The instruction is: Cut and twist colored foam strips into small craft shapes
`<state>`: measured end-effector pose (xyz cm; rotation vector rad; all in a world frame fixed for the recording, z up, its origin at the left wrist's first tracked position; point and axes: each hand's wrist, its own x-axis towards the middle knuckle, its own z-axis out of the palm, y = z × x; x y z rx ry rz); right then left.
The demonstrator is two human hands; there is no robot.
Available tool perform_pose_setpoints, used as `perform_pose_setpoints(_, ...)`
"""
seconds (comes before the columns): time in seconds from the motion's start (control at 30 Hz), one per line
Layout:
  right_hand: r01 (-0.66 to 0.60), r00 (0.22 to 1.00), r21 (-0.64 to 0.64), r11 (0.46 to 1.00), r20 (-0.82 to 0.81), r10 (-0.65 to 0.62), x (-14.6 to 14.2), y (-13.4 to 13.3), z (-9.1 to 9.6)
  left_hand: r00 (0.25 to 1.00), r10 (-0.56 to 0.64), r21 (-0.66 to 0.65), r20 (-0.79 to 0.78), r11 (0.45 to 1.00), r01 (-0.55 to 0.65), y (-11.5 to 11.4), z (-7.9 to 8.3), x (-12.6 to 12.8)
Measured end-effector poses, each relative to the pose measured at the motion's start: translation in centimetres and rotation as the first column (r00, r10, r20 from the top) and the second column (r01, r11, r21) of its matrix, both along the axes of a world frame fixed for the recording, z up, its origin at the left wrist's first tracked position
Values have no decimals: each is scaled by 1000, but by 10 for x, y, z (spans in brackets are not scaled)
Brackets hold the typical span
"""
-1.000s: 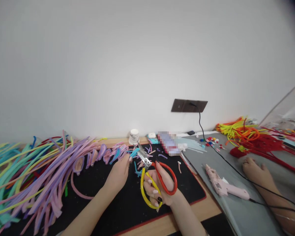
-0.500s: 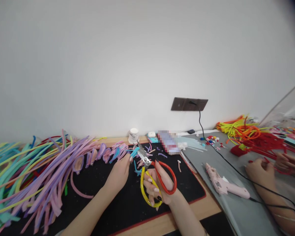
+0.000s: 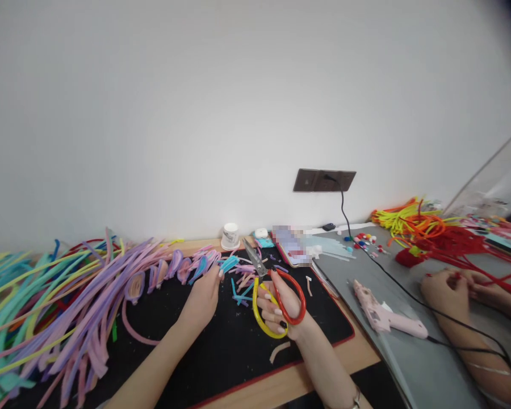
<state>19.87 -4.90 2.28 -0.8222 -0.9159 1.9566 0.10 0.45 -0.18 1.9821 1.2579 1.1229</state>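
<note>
My left hand (image 3: 205, 292) is closed on a small bunch of light blue pipe cleaners (image 3: 229, 263), whose ends stick out past the fingertips. My right hand (image 3: 283, 304) grips scissors (image 3: 259, 266) with one red and one yellow handle. The blades point up and left, to the right of the bunch and apart from it. Short cut pieces of blue pipe cleaner (image 3: 241, 295) lie on the black mat (image 3: 221, 352) between my hands. Bent pink, purple and blue pipe cleaner bundles (image 3: 176, 261) form a row left of my left hand.
Long pastel pipe cleaners (image 3: 80, 307) are heaped at the left. A paper cup (image 3: 230, 236) and a phone (image 3: 292, 247) stand or lie near the wall. On the grey mat at the right are a pink glue gun (image 3: 387, 321), its cable, and a co-worker's hands (image 3: 451, 289).
My right hand and the scissors have moved right, away from the blue bunch. My left hand has shifted slightly left. A short pale piece now shows near the mat's front edge.
</note>
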Motion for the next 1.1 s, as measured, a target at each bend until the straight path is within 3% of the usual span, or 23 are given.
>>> perform_pose_setpoints(0.07, 135, 938, 104, 985, 308, -161, 8, 4, 8, 988, 16, -113, 152, 994, 1, 2, 0, 1)
perform_pose_setpoints(0.1, 172, 839, 199, 965, 483, -250, 12, 6, 12, 971, 26, -210, 239, 977, 26, 2, 0, 2)
perform_pose_setpoints(0.13, 155, 683, 294, 943, 657, -318, 16, 9, 15, 944, 39, -316, 327, 946, 70, 3, 0, 3)
perform_pose_setpoints(0.17, 99, 468, 383, 918, 797, -383, 19, 12, 17, 912, 56, -408, 407, 904, 126, 3, 0, 5)
perform_pose_setpoints(0.23, -38, 28, 460, 887, 888, -459, 21, 19, 18, 846, 83, -517, 527, 821, 241, 1, 2, 6)
perform_pose_setpoints(0.27, -81, -124, 456, 886, 878, -463, 21, 21, 17, 820, 89, -536, 566, 795, 284, 0, 4, 6)
perform_pose_setpoints(0.3, -106, -220, 444, 890, 862, -456, 20, 24, 15, 800, 90, -543, 593, 779, 315, -1, 5, 6)
perform_pose_setpoints(0.37, -125, -287, 416, 901, 854, -434, 18, 27, 11, 781, 81, -555, 620, 748, 363, -3, 8, 6)
perform_pose_setpoints(0.47, -118, -262, 394, 911, 873, -412, 18, 28, 10, 770, 42, -565, 636, 705, 428, -6, 10, 6)
perform_pose_setpoints(0.57, -114, -122, 487, 866, 858, -498, 19, 27, 18, 772, -17, -562, 636, 675, 478, -8, 10, 6)
perform_pose_setpoints(0.63, -92, 90, 621, 779, 784, -614, 15, 27, 23, 774, -67, -560, 629, 652, 511, -11, 10, 7)
perform_pose_setpoints(0.7, -32, 373, 686, 727, 683, -628, 6, 28, 25, 779, -121, -559, 615, 630, 539, -14, 10, 8)
perform_pose_setpoints(0.77, -16, 611, 622, 783, 626, -484, -5, 33, 24, 789, -173, -563, 590, 613, 555, -16, 10, 9)
perform_pose_setpoints(0.8, -27, 674, 583, 812, 610, -416, -10, 36, 23, 794, -193, -566, 576, 607, 558, -17, 10, 8)
perform_pose_setpoints(0.93, -38, 792, 524, 851, 535, -294, -19, 52, 21, 807, -223, -580, 547, 594, 557, -18, 10, 6)
perform_pose_setpoints(1.1, 36, 857, 503, 863, 428, -286, -16, 62, 16, 819, -202, -637, 537, 540, 550, -15, 11, -2)
